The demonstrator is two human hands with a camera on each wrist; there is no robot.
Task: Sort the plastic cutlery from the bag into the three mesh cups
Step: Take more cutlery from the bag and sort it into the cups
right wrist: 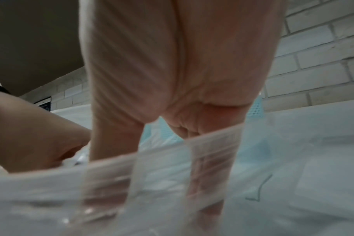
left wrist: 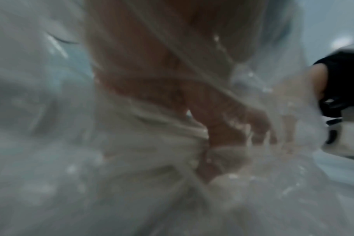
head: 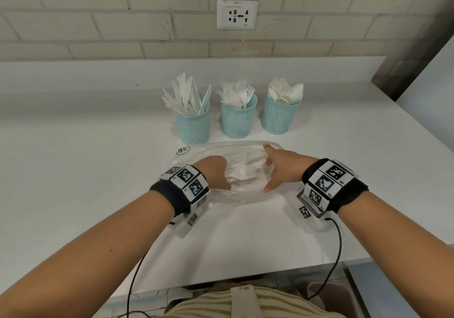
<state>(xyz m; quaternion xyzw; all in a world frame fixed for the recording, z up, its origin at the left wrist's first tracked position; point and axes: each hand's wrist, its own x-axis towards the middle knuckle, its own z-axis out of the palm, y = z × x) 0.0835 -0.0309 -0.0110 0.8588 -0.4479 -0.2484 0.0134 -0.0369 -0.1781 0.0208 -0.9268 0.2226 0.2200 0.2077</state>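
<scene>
Head view: a clear plastic bag [head: 245, 170] lies flat on the white bench [head: 73, 170], near the middle and closer to the front edge than the cups. Loose white plastic cutlery [head: 242, 171] shows through its film. Toward the back edge, three light-blue mesh cups stand in a row: the left cup [head: 194, 127] holds knives [head: 186, 96], the middle cup [head: 238, 121] holds forks [head: 237, 94], and the right cup [head: 278, 117] holds spoons [head: 286, 91]. The left hand [head: 215, 172] reaches into the bag from its left side, fingers curled around the cutlery; the left wrist view, blurred, shows that grip closed on white pieces behind crumpled film. The right hand [head: 280, 167] rests on the bag's right end, its grip apart: fingers spread and straight, pressing the film. In the right wrist view two fingers [right wrist: 208, 167] pass behind the bag's rim [right wrist: 131, 161]. A wall socket [head: 237, 14] sits on the brick wall behind the bench.
</scene>
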